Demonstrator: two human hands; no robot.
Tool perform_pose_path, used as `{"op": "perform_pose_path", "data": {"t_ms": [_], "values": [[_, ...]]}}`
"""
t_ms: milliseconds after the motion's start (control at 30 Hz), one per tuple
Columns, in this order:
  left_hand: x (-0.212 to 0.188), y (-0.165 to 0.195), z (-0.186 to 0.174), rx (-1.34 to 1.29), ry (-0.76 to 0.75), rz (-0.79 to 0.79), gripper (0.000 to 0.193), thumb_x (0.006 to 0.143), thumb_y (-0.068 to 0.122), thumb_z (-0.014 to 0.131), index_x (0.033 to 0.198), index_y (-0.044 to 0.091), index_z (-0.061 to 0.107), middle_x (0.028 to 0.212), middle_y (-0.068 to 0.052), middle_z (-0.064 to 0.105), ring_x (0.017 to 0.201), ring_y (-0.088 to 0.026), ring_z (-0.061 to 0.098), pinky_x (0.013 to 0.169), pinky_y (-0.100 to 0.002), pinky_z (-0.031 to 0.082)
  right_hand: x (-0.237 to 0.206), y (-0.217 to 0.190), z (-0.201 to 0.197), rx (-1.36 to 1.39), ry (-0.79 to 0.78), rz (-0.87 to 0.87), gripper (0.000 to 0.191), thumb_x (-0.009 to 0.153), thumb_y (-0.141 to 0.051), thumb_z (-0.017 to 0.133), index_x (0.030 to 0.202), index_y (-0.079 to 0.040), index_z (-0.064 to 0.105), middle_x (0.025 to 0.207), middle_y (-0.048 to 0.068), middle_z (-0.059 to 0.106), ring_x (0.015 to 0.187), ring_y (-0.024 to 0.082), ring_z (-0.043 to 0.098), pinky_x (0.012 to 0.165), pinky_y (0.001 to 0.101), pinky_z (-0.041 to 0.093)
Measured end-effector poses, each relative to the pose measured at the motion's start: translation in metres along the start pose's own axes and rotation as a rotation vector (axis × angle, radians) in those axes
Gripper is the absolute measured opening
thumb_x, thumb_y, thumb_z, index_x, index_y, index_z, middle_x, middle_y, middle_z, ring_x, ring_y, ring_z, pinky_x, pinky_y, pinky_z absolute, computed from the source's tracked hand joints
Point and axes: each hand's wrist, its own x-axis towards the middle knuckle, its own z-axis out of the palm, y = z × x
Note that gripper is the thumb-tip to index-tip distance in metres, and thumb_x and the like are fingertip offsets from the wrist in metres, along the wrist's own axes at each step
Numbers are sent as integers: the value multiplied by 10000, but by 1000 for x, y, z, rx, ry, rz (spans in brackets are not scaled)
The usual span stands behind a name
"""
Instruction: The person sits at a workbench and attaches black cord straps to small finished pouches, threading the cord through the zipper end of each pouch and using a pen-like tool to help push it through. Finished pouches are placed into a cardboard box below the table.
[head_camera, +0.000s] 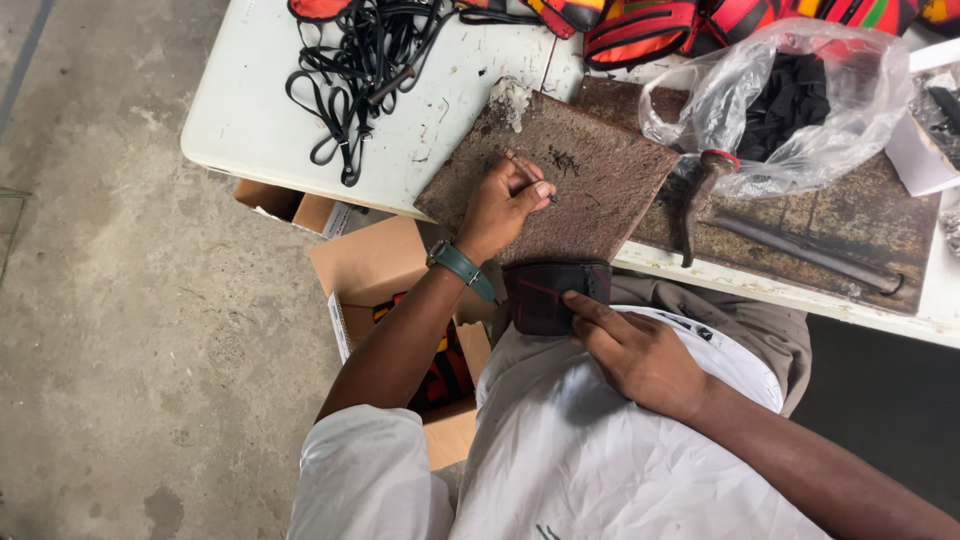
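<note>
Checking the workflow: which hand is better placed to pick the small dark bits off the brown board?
Left. The left hand rests on the brown board beside the dark bits, though it holds a thin stick; the right hand is at the lap, pressing the dark pouch.
</note>
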Motion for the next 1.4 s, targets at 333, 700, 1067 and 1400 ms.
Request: {"op": "perform_pose_path", "data": {"t_ms": [333, 700, 1067, 1400], "values": [[-5, 17, 1, 14, -109, -8, 253, 985, 147, 716, 1098, 12, 534, 1000, -101, 699, 976, -163, 723, 851, -327, 646, 10, -2, 5, 115, -109, 255, 227, 901, -177, 693, 1018, -27, 569, 1354, 82, 657, 717, 310, 731, 523, 400, 577], [-51, 23, 6, -97, -243, -11, 181, 1022, 137, 684, 1110, 28, 568, 1007, -64, 707, 989, -144, 710, 890, -305, 589, 9, -1, 3, 152, -44, 247, 268, 874, -175, 722, 1038, -34, 564, 1326, 89, 665, 833, 332, 730, 657, 403, 595], [-62, 38, 15, 84, -362, 13, 232, 999, 224, 730, 1067, 27, 629, 938, -17, 701, 913, -69, 662, 840, -254, 561, 9, -3, 1, 192, -54, 286, 257, 873, -169, 739, 1045, -50, 590, 1316, 69, 672, 913, 312, 725, 720, 397, 600], [-65, 57, 22, 209, -314, 25, 221, 960, 225, 745, 1027, 36, 652, 897, -18, 735, 879, -68, 698, 798, -256, 569, 12, -3, -2, 198, -44, 268, 299, 856, -161, 736, 1088, -47, 586, 1275, 72, 680, 937, 328, 722, 740, 406, 594]]}}
